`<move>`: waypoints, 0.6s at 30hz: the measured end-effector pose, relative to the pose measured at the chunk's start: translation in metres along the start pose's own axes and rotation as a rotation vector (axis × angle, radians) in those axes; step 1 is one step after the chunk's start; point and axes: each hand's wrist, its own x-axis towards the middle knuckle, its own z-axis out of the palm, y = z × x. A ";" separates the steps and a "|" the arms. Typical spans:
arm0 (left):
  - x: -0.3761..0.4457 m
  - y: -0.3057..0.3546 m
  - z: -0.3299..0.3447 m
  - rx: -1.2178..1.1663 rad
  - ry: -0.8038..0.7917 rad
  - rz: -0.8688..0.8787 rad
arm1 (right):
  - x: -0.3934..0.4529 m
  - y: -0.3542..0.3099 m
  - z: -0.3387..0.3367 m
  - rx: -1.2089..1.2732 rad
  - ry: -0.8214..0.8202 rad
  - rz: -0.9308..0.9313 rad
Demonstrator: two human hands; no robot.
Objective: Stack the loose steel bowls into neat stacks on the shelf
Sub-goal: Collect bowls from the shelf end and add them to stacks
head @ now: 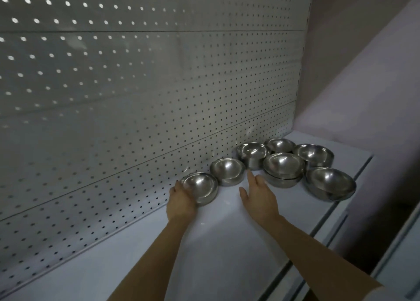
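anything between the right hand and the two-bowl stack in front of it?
No. In the head view only bare white shelf separates the right hand from the stacked bowls; its fingers reach toward them without touching.

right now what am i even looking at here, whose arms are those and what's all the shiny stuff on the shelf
This is a single picture from a camera worn on a person's head, looking forward and down, so the two bare arms reaching in are that person's own. There is no machine here.

They stand at a white shelf with a perforated back panel behind it. On the shelf sit steel bowls, grouped toward the far right corner; some look nested inside one another.

The left hand grips the nearest bowl, its fingers curled round the rim. The right hand is open and holds nothing, its fingers straight, reaching toward the second bowl.

The job seems to be gathering the loose bowls into stacks.
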 end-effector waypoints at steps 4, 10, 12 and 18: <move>0.003 -0.006 -0.001 -0.086 0.065 0.003 | 0.018 -0.006 0.010 0.055 -0.022 0.067; -0.006 -0.031 -0.015 -0.303 0.097 0.007 | 0.045 -0.016 0.023 0.329 -0.027 0.293; -0.006 -0.041 -0.020 -0.354 0.100 0.010 | 0.050 -0.021 0.027 0.395 -0.015 0.343; -0.010 -0.060 -0.033 -0.392 0.111 0.020 | 0.076 -0.012 0.068 0.693 0.008 0.440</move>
